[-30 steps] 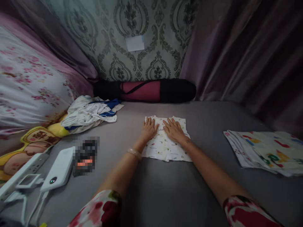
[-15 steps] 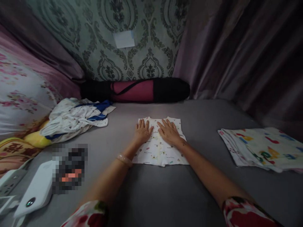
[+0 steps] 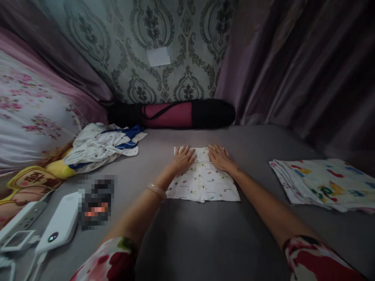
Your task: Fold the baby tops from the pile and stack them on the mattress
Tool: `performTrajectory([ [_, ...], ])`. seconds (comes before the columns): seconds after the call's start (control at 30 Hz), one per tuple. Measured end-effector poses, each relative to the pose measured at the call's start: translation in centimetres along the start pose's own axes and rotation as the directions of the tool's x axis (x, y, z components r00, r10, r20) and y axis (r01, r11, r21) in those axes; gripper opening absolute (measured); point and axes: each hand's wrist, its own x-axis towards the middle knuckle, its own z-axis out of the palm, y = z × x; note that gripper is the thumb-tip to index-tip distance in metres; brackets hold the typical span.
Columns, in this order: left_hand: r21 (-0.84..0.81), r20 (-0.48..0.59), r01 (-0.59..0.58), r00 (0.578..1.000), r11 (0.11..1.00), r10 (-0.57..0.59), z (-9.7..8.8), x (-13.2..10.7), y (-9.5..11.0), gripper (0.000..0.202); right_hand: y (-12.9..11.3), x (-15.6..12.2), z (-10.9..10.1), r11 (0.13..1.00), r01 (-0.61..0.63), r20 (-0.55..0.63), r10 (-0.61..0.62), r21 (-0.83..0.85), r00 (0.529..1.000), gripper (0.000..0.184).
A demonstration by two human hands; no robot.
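A small white printed garment, like a baby's top, lies flat on the grey bed sheet in front of me. Its far edge looks turned over into a short band. My left hand rests palm down on the garment's far left corner, fingers stretched out. On the far right corner lies my right hand, also flat with fingers extended. Both hands press on the cloth and hide parts of its corners. A pale bangle circles my left wrist.
Folded printed cloths are stacked at the right. At the left lie rumpled clothes, a white power bank, a power strip with cables, and a blurred-out object. A black and maroon long bag lies along the wall.
The garment's far part now shows as a folded-over band, and its neckline edge is no longer visible. My hands have moved apart towards its far corners. The view has shifted slightly.
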Motion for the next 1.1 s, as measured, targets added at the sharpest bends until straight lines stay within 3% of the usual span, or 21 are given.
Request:
performTrajectory([
  [0.13, -0.031, 0.020, -0.101, 0.995, 0.994, 0.101, 1.3, 0.4, 0.3, 0.051, 0.5, -0.1, 0.9, 0.998, 0.044, 0.022, -0.043, -0.038, 0.999, 0.055],
  [0.27, -0.052, 0.059, -0.093, 0.994, 0.994, 0.096, 2.4, 0.7, 0.0, 0.055, 0.4, 0.0, 1.6, 0.998, 0.053, 0.021, -0.052, -0.039, 0.998, 0.056],
  [0.43, -0.097, 0.133, -0.089, 0.986, 0.991, 0.101, 1.6, 0.7, -0.2, 0.056, 0.8, 0.1, 1.4, 0.998, 0.052, 0.045, -0.050, -0.023, 0.998, 0.057],
  [0.5, -0.142, 0.111, -0.072, 0.990, 0.987, 0.088, 1.1, 0.7, -0.2, 0.058, 0.9, 0.3, 1.0, 0.999, 0.047, 0.069, -0.046, -0.013, 0.997, 0.057],
  [0.57, -0.150, 0.020, 0.019, 1.000, 0.988, -0.016, 0.9, 0.6, -0.3, 0.059, 0.6, 0.5, 0.5, 0.998, 0.055, 0.044, -0.054, -0.031, 0.998, 0.056],
  [0.67, -0.086, -0.093, 0.154, 0.982, 0.984, -0.162, 1.2, 0.5, -0.8, 0.060, -0.4, 0.9, 0.3, 0.992, 0.114, -0.025, -0.116, -0.060, 0.993, 0.055],
  [0.83, 0.028, -0.002, 0.078, 0.997, 0.997, -0.077, 2.2, 0.0, -1.9, 0.061, -1.7, 1.0, 1.4, 0.978, 0.208, 0.035, -0.208, -0.016, 0.978, 0.053],
  [1.0, 0.056, 0.027, 0.059, 0.998, 0.997, -0.060, 2.4, 0.0, -2.5, 0.063, -1.6, 1.0, 2.3, 0.974, 0.225, -0.029, -0.226, -0.039, 0.974, 0.051],
  [1.1, 0.076, 0.048, 0.044, 0.998, 0.996, -0.048, 2.0, 0.3, -2.4, 0.063, -1.7, 1.1, 2.0, 0.976, 0.219, 0.000, -0.219, -0.016, 0.976, 0.052],
])
